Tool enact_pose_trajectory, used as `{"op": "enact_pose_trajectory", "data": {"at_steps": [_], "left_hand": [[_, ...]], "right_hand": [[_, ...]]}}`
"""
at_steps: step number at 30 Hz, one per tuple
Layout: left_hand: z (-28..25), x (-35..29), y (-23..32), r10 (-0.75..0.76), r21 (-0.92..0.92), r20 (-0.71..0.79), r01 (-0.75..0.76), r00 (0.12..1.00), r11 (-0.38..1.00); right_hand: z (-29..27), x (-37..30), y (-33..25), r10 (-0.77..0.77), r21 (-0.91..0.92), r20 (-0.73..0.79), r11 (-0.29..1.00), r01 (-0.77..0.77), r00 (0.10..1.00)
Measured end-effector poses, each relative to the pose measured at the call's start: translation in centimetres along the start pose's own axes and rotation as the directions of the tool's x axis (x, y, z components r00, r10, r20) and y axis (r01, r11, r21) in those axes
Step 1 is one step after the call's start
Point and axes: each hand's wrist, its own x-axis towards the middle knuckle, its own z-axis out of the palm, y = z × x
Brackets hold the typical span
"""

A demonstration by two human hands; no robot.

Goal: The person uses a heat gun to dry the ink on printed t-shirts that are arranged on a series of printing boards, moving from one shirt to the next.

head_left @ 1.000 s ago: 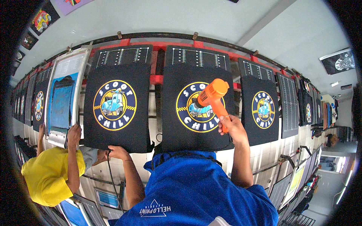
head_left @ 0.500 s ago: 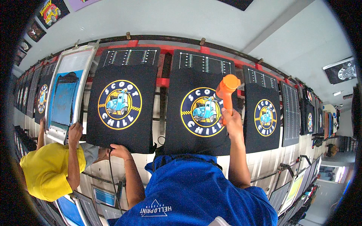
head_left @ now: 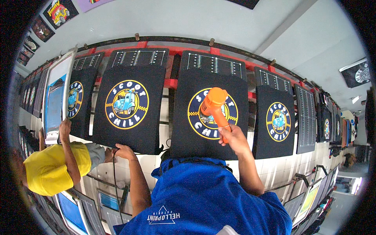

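Since a second ago, we are lowering the orange heat gun (head_left: 214,106) leftward across the black shirt (head_left: 209,117), onto its round print. Our right hand (head_left: 232,137) is gripping its handle, fingers wrapped shut; it looks light, rigid, best held there. Our left hand (head_left: 122,150) is pinching the cord (head_left: 114,172). We are counting one gun, four printed shirts clearly.
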Motion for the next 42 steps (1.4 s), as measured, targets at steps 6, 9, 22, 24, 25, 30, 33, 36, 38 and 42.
{"op": "enact_pose_trajectory", "data": {"at_steps": [6, 9, 22, 24, 25, 30, 33, 36, 38, 42], "left_hand": [[-3.5, -1.4, 0.0, -0.001, -0.392, 0.134, 0.054, 0.991, 0.918], [-6.4, -2.6, 2.0, -0.12, -0.5, 0.301, 0.264, 0.946, 0.825], [-11.5, 9.2, 6.0, -0.331, -0.687, 0.201, 0.374, 0.922, 0.623], [-10.6, 13.4, 6.8, -0.333, -0.697, 0.206, 0.377, 0.92, 0.61], [-10.1, 16.4, 6.2, -0.334, -0.693, 0.151, 0.34, 0.931, 0.636], [-8.6, 26.6, 8.9, -0.225, -0.679, 0.057, 0.203, 0.973, 0.706], [-9.1, 32.1, 8.4, -0.186, -0.648, 0.128, 0.224, 0.974, 0.728], [-9.0, 35.3, 9.7, -0.257, -0.628, 0.188, 0.318, 0.948, 0.71], [-8.4, 36.6, 9.3, -0.327, -0.592, 0.219, 0.392, 0.919, 0.704], [-6.2, 37.0, 7.8, -0.407, -0.563, 0.238, 0.467, 0.882, 0.682]], "right_hand": [[-0.6, -0.3, -0.2, 0.033, 0.016, 0.084, 0.999, -0.035, 0.996], [0.0, -0.7, 0.2, 0.018, 0.03, 0.055, 0.999, -0.02, 0.998], [7.8, -0.4, -0.9, 0.035, 0.173, 0.152, 0.983, -0.062, 0.988], [11.6, 0.6, -2.1, 0.013, 0.199, 0.173, 0.979, -0.048, 0.985], [13.5, 1.2, -2.6, 0.013, 0.216, 0.175, 0.975, -0.051, 0.985], [23.8, 5.0, -5.0, -0.03, 0.235, 0.151, 0.972, -0.006, 0.988], [29.2, 6.6, -7.3, -0.014, 0.147, 0.102, 0.989, -0.001, 0.995], [32.7, 8.7, -9.4, 0.0, -0.018, 0.082, 1.0, 0.001, 0.997], [34.5, 9.9, -10.8, -0.017, -0.038, 0.107, 0.999, 0.021, 0.994], [35.9, 11.6, -12.4, 0.021, -0.078, 0.098, 0.997, -0.014, 0.995]]}}
